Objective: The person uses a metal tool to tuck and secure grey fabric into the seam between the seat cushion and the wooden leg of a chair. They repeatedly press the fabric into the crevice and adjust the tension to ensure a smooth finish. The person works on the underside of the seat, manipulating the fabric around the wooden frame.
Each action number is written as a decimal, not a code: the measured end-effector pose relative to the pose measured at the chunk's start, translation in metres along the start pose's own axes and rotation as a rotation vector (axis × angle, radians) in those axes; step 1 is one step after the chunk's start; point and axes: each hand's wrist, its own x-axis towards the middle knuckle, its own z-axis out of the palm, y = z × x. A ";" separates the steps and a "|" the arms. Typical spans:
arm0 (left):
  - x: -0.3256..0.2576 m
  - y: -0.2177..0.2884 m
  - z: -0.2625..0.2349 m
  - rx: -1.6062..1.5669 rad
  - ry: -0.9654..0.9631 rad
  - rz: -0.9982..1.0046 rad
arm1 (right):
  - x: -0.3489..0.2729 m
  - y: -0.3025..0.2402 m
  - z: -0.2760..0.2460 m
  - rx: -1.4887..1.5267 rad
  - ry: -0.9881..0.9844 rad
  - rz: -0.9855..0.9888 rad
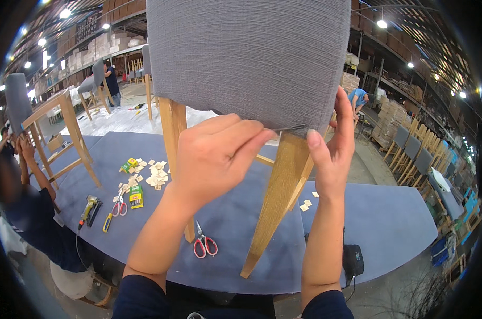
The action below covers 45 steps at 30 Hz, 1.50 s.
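In front of me stands a chair with grey woven upholstery [246, 58] and tapered wooden legs [275, 204]. My left hand [219, 154] is closed in a pinch on a thin, dark metal tool [290, 128], whose exact kind is hard to make out. Its far end touches the lower fabric edge, just above the front right leg. My right hand [334, 149] grips the upholstery's lower right corner, thumb in front by the tool's end and fingers wrapped behind the side. Red-handled scissors [205, 246] lie on the table below, between the legs.
The blue-grey covered table [368, 218] bears small pale squares [157, 174], a green-yellow box [136, 196], a second pair of scissors [120, 206], a yellow cutter [107, 222] and a black pouch [352, 260]. At left a co-worker [39, 212] handles another chair [65, 122].
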 end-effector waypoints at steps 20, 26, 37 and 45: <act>-0.057 0.052 0.027 -0.526 -0.206 0.080 | -0.121 -0.084 -0.002 0.054 0.416 0.079; -0.066 0.002 0.064 -0.741 0.039 -0.570 | -0.116 -0.088 -0.033 0.279 0.471 0.060; -0.018 0.016 0.116 -1.545 -0.221 -0.709 | -0.084 -0.070 -0.052 -0.422 0.263 0.289; -0.018 0.011 0.131 -1.474 -0.180 -0.643 | -0.060 -0.058 -0.030 -0.461 0.187 0.140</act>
